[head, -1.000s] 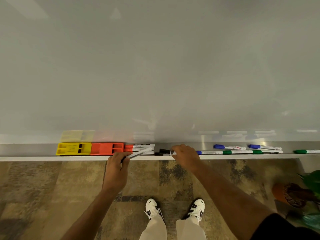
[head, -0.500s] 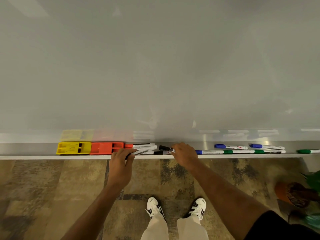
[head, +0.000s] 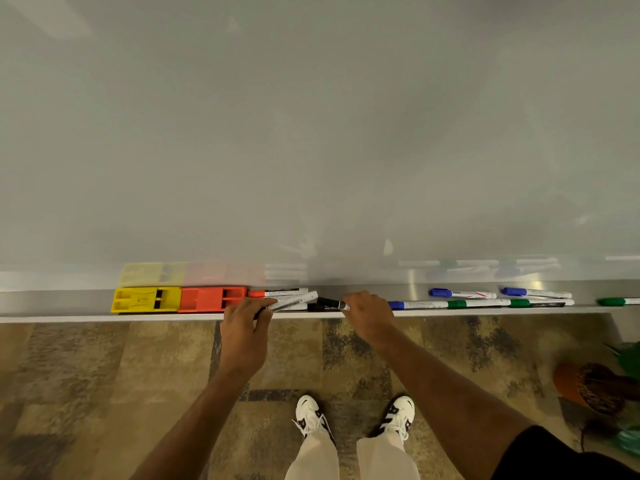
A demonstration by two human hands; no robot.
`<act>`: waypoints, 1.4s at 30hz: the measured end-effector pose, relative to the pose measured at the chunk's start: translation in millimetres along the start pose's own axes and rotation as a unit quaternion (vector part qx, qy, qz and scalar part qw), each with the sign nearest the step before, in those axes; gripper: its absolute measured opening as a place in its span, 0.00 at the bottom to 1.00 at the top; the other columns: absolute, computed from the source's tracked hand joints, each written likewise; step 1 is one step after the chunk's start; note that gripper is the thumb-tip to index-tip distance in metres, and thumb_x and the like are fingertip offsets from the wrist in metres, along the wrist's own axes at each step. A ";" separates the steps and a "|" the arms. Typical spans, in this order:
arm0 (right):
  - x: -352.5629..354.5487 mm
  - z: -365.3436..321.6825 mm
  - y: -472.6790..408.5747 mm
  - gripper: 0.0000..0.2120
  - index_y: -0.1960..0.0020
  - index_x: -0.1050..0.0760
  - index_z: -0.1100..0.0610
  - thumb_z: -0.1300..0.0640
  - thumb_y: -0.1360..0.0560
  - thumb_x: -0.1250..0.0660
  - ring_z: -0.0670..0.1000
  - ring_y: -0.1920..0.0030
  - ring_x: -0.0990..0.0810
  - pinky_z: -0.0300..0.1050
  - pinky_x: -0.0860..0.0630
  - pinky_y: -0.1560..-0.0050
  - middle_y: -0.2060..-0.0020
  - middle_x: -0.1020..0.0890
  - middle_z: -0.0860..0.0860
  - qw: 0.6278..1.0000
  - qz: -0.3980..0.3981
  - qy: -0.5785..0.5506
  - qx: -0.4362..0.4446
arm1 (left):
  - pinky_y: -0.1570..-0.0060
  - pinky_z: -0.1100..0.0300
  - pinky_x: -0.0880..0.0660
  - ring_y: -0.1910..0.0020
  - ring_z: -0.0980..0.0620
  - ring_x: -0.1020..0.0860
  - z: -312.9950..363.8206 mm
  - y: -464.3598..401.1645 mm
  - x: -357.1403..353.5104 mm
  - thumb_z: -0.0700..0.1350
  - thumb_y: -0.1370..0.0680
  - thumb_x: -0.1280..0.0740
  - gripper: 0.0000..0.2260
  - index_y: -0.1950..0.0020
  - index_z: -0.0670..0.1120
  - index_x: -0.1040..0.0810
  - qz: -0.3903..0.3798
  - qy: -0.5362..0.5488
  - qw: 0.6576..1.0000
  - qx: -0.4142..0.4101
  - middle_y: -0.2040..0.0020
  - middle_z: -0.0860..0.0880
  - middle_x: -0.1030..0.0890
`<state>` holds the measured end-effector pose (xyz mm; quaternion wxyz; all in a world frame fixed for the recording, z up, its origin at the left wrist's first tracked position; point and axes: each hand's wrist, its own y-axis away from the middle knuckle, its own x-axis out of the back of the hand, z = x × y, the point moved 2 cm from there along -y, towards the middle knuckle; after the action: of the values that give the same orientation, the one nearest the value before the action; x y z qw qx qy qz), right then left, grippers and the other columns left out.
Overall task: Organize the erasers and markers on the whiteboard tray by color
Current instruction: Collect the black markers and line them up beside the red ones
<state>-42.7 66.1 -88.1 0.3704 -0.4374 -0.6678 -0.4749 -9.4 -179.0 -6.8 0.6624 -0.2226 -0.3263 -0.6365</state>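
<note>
Erasers, two, one yellow [head: 145, 299] and one red [head: 212, 298], sit touching on the tray [head: 62, 303]. Left hand [head: 245, 336] pinches a white-barrelled marker [head: 293, 301]; right hand [head: 367, 315] pinches a black-capped marker [head: 331, 303]. Rightward lie three blue [head: 462, 294] and three green markers [head: 479, 303].

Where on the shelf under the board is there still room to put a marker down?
The tray is bare left of the yellow eraser. A smaller bare patch lies between the blue-and-green marker row and the lone green marker. It is crowded from the orange eraser to the right hand, where both hands hold markers.
</note>
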 end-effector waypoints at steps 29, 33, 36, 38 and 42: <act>60.8 126.2 120.0 0.20 0.39 0.27 0.53 0.43 0.21 0.48 0.45 0.57 0.23 0.40 0.22 0.61 0.50 0.21 0.49 0.985 0.118 -0.126 -0.028 | 0.42 0.47 0.31 0.42 0.46 0.28 45.5 -34.1 -129.1 0.41 0.34 0.23 0.23 0.41 0.50 0.22 -0.148 -0.343 0.906 -0.198 0.44 0.50 0.22; 67.5 120.7 113.5 0.20 0.34 0.30 0.51 0.44 0.21 0.47 0.44 0.61 0.22 0.34 0.27 0.64 0.50 0.21 0.45 0.981 0.129 -0.141 -0.025 | 0.41 0.47 0.31 0.43 0.46 0.26 44.2 -34.1 -126.7 0.39 0.35 0.23 0.24 0.40 0.52 0.23 -0.149 -0.332 0.911 -0.196 0.43 0.50 0.22; 71.1 111.5 104.4 0.20 0.37 0.28 0.52 0.44 0.21 0.48 0.44 0.59 0.23 0.34 0.26 0.62 0.49 0.19 0.50 0.982 0.126 -0.139 0.008 | 0.40 0.44 0.31 0.42 0.45 0.25 44.1 -33.5 -124.2 0.37 0.36 0.23 0.26 0.40 0.51 0.22 -0.149 -0.333 0.910 -0.194 0.42 0.48 0.23; 73.3 103.5 97.0 0.19 0.38 0.28 0.52 0.44 0.20 0.50 0.43 0.59 0.24 0.32 0.27 0.63 0.50 0.20 0.50 0.983 0.126 -0.134 0.017 | 0.38 0.45 0.32 0.42 0.45 0.25 43.3 -32.9 -122.6 0.37 0.36 0.23 0.27 0.39 0.51 0.23 -0.153 -0.337 0.909 -0.193 0.40 0.47 0.24; 73.4 84.2 83.3 0.13 0.38 0.31 0.50 0.48 0.19 0.46 0.43 0.62 0.23 0.30 0.28 0.67 0.52 0.22 0.45 0.982 0.126 -0.139 0.019 | 0.36 0.46 0.32 0.40 0.46 0.25 38.5 -32.2 -116.2 0.37 0.33 0.25 0.26 0.37 0.50 0.25 -0.143 -0.322 0.917 -0.185 0.39 0.48 0.24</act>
<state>3.4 177.7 -18.5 0.3394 -0.5723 -0.6613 -0.3465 -44.2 -73.5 -67.4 0.3704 -0.4854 -0.4270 -0.6670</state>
